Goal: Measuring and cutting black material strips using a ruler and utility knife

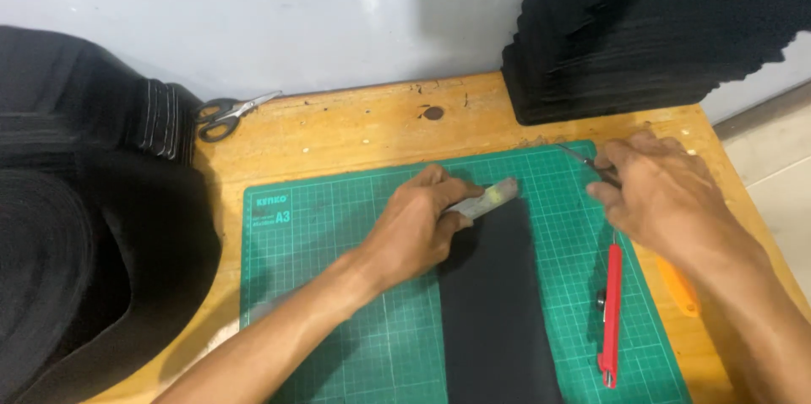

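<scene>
Black fabric strip [494,303] is lying across the green cutting mat [338,286] at lower centre. The left hand [418,222] is gripping a pale marker [488,200] at the strip's top edge. The right hand [655,189], upper right, is pinching small snips [583,155] above a red utility knife [611,311].

A black strip of cloth [497,303] lies flat on the green cutting mat [338,286], running lengthwise from the near edge up toward the middle, its far end squared off. Across that far end rests a short, pale, translucent bar [490,199], yellowish at its right tip, tilted slightly and gripped at its left part. A thin metal tool with a pointed tip [583,157] sits near the mat's far right corner, slanted, its rear part hidden, too small to tell its kind
</scene>
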